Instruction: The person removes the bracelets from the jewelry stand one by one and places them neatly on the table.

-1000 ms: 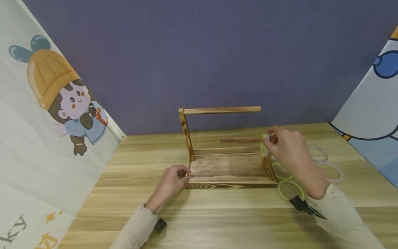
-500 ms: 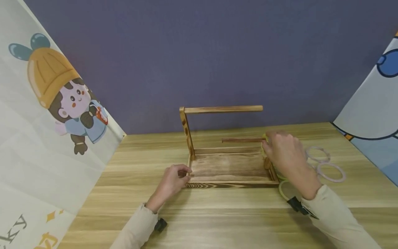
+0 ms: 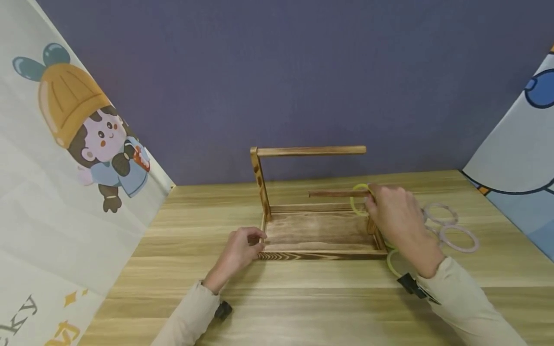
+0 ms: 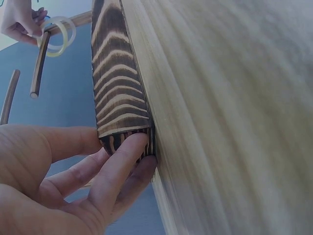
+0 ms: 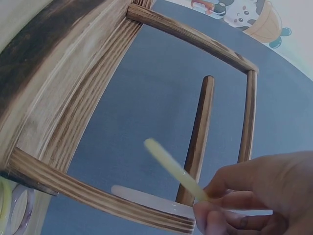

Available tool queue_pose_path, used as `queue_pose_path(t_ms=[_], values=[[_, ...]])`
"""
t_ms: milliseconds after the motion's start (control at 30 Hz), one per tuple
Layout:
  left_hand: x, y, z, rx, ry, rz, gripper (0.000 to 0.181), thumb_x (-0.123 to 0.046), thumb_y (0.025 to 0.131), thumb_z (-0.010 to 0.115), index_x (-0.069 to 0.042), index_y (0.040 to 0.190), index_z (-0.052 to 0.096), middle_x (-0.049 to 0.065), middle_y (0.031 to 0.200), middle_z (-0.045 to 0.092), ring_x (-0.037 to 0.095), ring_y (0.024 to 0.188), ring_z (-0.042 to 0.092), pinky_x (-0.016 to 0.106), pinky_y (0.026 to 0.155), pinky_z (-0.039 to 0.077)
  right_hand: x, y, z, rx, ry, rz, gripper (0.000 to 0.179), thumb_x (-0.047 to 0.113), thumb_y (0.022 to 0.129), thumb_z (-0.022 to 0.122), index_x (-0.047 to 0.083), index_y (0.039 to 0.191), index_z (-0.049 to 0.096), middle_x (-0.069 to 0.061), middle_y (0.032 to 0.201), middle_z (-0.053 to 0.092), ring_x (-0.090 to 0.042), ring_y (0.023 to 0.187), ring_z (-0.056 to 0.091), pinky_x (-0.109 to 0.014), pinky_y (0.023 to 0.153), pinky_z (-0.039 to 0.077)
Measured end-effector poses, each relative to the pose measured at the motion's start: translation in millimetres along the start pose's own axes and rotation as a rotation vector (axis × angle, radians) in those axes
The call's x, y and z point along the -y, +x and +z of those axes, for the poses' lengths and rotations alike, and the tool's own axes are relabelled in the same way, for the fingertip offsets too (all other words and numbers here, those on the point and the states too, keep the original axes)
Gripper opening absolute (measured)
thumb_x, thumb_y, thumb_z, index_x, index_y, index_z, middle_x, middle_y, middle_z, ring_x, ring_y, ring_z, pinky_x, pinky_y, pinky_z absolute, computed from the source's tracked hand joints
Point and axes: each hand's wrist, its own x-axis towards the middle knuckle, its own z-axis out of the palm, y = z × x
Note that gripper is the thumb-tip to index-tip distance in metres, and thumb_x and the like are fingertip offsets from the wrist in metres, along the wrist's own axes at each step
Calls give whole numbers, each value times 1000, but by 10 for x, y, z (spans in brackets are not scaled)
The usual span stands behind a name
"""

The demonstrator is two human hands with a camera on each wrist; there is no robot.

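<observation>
A brown wooden rack stands on the table; its tray-like base (image 3: 320,256) carries a post at each end. From the left post an upper rod (image 3: 311,151) reaches right, and a lower rod (image 3: 331,194) points left from the right post. My left hand (image 3: 238,252) grips the base's near left corner, as the left wrist view confirms. With my right hand (image 3: 398,216) I pinch a yellow ring (image 5: 171,164) that encircles the lower rod near its post. A whitish ring (image 5: 142,198) lies against that post, also around the rod. My right hand hides part of the post.
To the right of the rack, several loose rings lie on the table, including a pale pink ring (image 3: 460,250) and a yellow-green ring (image 3: 390,264) partly behind my right wrist. A dark blue-purple wall (image 3: 303,86) rises behind the table (image 3: 311,302).
The yellow ring has shifted a little left along the lower rod and turned, so its round outline shows. My right hand has moved slightly with it. My left hand stays at the corner.
</observation>
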Motion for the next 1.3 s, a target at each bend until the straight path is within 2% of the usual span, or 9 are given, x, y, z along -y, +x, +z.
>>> queue_pose_path(t_ms=[133, 233, 533, 733, 933, 1100, 1167, 1300], values=[[-19, -6, -5, 0, -2, -1, 18, 1, 90, 70, -3, 107, 72, 9, 96, 69, 16, 76, 65, 23, 57, 57, 16, -3, 17, -61, 11, -30, 6, -2, 86, 61, 0, 81, 65, -2, 51, 42, -16, 42, 37, -28, 34, 29], [-27, -7, -4, 1, -9, -3, 18, 1, 90, 69, -3, 108, 72, 10, 96, 70, 16, 77, 65, 23, 57, 57, 26, -3, 29, -107, 21, -61, 9, -4, 84, 60, 0, 88, 68, -1, 49, 40, -13, 40, 34, -26, 34, 26], [-32, -7, -9, 7, -17, 17, 18, 1, 90, 69, -1, 108, 71, 11, 95, 70, 14, 71, 65, 24, 55, 57, 58, 9, 70, -161, 52, -117, 12, -5, 84, 62, 0, 93, 69, 2, 50, 41, -8, 40, 31, -23, 34, 23], [-28, -17, -11, 8, -6, 33, 18, 2, 90, 69, -1, 107, 71, 10, 93, 69, 15, 72, 64, 23, 55, 57, 136, 5, 146, -194, 85, -154, 16, -7, 82, 61, -3, 96, 69, -4, 55, 50, -10, 43, 34, -25, 37, 27], [-11, -33, -10, 14, 0, 44, 18, 2, 90, 69, -1, 107, 71, 11, 96, 69, 18, 79, 65, 23, 56, 57, 271, 45, 233, -195, 105, -158, 17, -6, 83, 62, -2, 97, 71, -5, 58, 56, -15, 46, 41, -30, 40, 34], [8, -28, -4, 5, 5, 46, 17, 2, 89, 69, -1, 106, 72, 12, 98, 69, 19, 84, 65, 22, 56, 57, 378, 124, 324, -181, 143, -168, 16, -5, 85, 62, -1, 98, 72, -5, 60, 60, -14, 46, 43, -39, 50, 42], [9, -24, -3, 6, -1, 44, 17, 2, 89, 69, -1, 106, 72, 11, 97, 69, 18, 81, 65, 22, 56, 57, 414, 159, 358, -173, 167, -171, 17, -6, 86, 63, -2, 100, 72, -8, 66, 65, -14, 48, 47, -38, 52, 44], [4, -21, -9, 12, -13, 44, 17, 2, 90, 69, -1, 107, 72, 9, 94, 69, 17, 78, 65, 22, 55, 57, 482, 212, 414, -141, 200, -158, 19, -6, 89, 63, -6, 107, 71, -19, 83, 72, -17, 51, 52, -31, 46, 43]])
